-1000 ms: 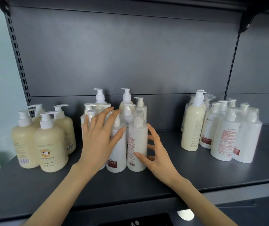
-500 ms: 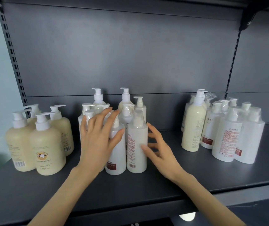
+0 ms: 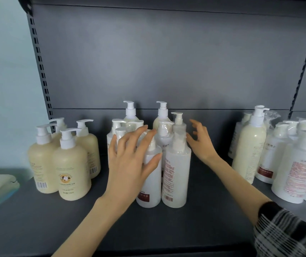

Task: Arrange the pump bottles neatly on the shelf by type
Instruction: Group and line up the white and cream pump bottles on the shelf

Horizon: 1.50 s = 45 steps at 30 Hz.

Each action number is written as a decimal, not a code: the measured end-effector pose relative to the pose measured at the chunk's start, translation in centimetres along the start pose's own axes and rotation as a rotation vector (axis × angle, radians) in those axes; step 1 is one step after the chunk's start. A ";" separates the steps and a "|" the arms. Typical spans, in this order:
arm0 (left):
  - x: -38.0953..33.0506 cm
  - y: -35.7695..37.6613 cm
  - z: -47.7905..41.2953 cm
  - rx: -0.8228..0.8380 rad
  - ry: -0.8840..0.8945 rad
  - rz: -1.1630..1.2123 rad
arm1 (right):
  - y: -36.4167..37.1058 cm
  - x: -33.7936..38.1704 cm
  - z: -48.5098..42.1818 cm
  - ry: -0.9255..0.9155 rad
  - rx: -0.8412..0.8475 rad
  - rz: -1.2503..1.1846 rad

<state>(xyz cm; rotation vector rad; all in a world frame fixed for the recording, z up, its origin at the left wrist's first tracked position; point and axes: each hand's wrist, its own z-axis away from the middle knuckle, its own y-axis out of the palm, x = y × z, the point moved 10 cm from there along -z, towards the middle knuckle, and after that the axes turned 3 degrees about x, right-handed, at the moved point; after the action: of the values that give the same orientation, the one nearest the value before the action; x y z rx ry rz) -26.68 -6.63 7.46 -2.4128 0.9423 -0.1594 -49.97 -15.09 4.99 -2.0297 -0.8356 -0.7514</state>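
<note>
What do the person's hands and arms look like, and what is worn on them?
The left hand and the right hand are bare: no gloves, rings or watch show. The left forearm is uncovered down to the picture's edge. The right arm wears a dark sleeve with thin white check lines and a plain dark cuff.

Left group: four squat cream bottles [image 3: 70,164] counted. Middle cluster: two cream pump bottles [image 3: 130,112] noted at the back, at least six slim white bottles [image 3: 176,173] in front, some hidden. Right group: one tall cream bottle [image 3: 249,147], at least five white wrapped bottles [image 3: 295,173] recorded; edge cropped.
</note>
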 end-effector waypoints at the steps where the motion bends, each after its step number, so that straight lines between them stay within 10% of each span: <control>1: 0.0 0.0 0.0 -0.005 0.004 -0.008 | 0.5 -0.6 -0.7 0.038 0.018 -0.023; 45: -0.5 0.0 -0.2 -0.025 0.014 -0.026 | -2.0 -0.8 6.9 -0.004 0.047 0.025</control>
<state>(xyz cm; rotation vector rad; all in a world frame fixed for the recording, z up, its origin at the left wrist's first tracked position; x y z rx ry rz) -27.12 -6.36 7.69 -2.4501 0.9248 -0.1759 -50.57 -8.62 1.83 -1.9970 -0.8216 -0.7078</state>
